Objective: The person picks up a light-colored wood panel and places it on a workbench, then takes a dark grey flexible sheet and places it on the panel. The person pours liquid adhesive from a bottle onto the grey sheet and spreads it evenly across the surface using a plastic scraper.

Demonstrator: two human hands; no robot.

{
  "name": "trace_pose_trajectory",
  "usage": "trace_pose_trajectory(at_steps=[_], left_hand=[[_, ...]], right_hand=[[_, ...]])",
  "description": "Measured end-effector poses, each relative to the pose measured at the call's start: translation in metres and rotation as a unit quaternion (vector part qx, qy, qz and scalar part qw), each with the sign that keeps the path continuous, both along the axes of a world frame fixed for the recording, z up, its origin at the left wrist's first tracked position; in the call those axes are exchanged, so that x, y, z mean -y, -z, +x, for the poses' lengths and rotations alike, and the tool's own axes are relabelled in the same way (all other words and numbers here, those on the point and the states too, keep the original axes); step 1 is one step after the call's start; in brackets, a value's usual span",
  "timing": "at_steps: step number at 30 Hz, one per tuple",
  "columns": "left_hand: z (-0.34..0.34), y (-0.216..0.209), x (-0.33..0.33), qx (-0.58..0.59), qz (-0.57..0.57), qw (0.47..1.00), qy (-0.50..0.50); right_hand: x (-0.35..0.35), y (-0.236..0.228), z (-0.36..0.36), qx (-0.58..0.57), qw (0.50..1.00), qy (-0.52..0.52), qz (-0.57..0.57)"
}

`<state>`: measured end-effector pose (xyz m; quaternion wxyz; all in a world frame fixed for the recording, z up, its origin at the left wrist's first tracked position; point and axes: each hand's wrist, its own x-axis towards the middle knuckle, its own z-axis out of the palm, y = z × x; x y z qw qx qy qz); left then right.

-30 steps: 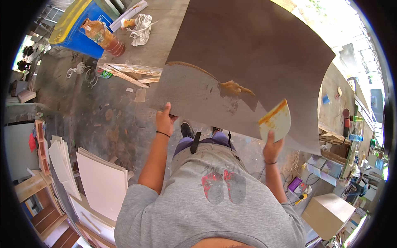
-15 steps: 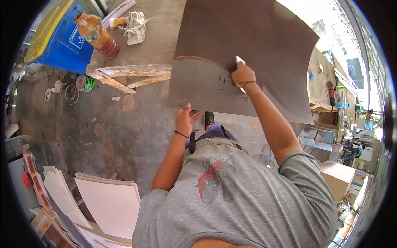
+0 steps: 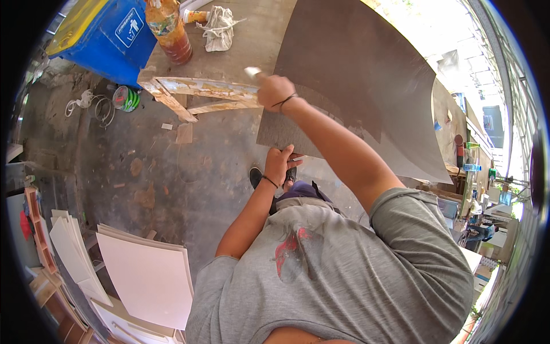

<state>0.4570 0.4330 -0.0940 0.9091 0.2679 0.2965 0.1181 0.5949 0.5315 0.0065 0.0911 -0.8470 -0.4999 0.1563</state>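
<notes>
A large dark brown sheet [image 3: 349,63] lies over the workbench, its near edge sticking out toward me. The part nearest me is greyer than the brown area beyond it. My left hand [image 3: 278,163] pinches the near left corner, thumb on top and fingers below the edge. Closed around a small handheld tool with a pale, flat-looking tip [image 3: 252,71], my right hand [image 3: 276,92] is at the sheet's left edge, the tip pointing past it over the bench. Most of the tool is hidden in my fist, so its kind is unclear.
On the wooden workbench [image 3: 246,34] stand a bottle of reddish-brown liquid [image 3: 169,34] and a crumpled white cloth [image 3: 219,28]. A blue bin [image 3: 109,46] with a yellow lid is far left. A green-and-white can [image 3: 126,98] sits on the floor; white panels [image 3: 146,275] lean at near left.
My right hand has swept left with the tool, from the middle of the sheet to its left edge. The view has shifted; my left hand stays at the near corner.
</notes>
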Motion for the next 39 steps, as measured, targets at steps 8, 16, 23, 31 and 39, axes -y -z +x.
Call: trace_pose_trajectory(at_steps=[8,16,23,31,39], left_hand=[[-0.003,-0.009,0.010,-0.040,-0.088,0.993,-0.072],[0.015,-0.015,0.049,-0.091,-0.024,0.995,-0.038],[0.033,0.005,0.073,-0.044,-0.004,0.999,0.013],[0.027,0.072,0.085,-0.075,0.244,0.965,0.061],[0.030,-0.005,0.074,-0.072,-0.012,0.997,-0.034]], right_hand=[[0.070,-0.078,0.019,-0.127,0.986,0.084,0.063],[0.141,-0.005,0.068,0.064,0.993,0.071,-0.064],[0.084,-0.008,-0.032,0.026,0.988,-0.142,-0.054],[0.094,-0.026,-0.115,-0.066,0.936,-0.334,-0.087],[0.148,-0.082,0.043,-0.014,0.997,-0.042,0.060]])
